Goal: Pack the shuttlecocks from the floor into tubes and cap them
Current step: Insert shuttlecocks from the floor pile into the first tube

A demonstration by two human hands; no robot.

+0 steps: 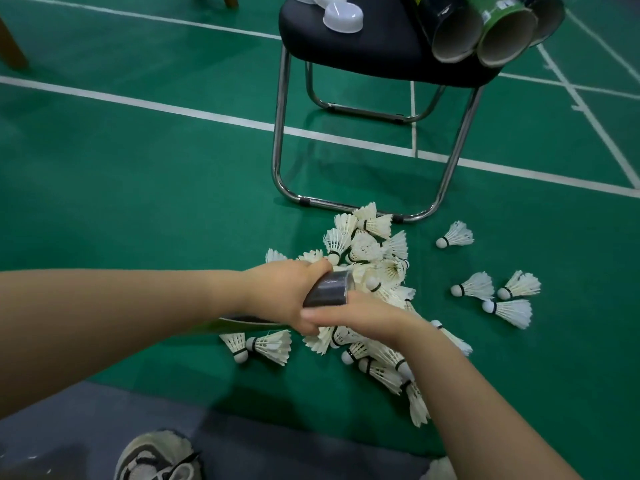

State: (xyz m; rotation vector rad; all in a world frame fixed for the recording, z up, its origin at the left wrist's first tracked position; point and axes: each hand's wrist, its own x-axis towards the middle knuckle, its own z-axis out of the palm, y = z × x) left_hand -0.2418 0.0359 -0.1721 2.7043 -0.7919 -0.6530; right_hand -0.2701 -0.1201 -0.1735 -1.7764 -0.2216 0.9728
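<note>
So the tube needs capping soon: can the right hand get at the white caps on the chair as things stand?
Probably not yet: the right hand is on the tube along with the left hand, and the caps sit up on the chair, beyond the shuttlecock pile.

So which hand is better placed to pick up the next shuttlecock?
Right. The left hand grips the tube, while the right hand sits at its mouth, directly over the shuttlecock pile.

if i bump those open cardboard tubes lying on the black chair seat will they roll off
Probably, yes. The open cardboard tubes are round and lie on their sides, mouths jutting past the edge of the black padded chair seat, so a nudge could roll or tip them off. They look hollow and empty, so likely light and easily shifted.
</note>
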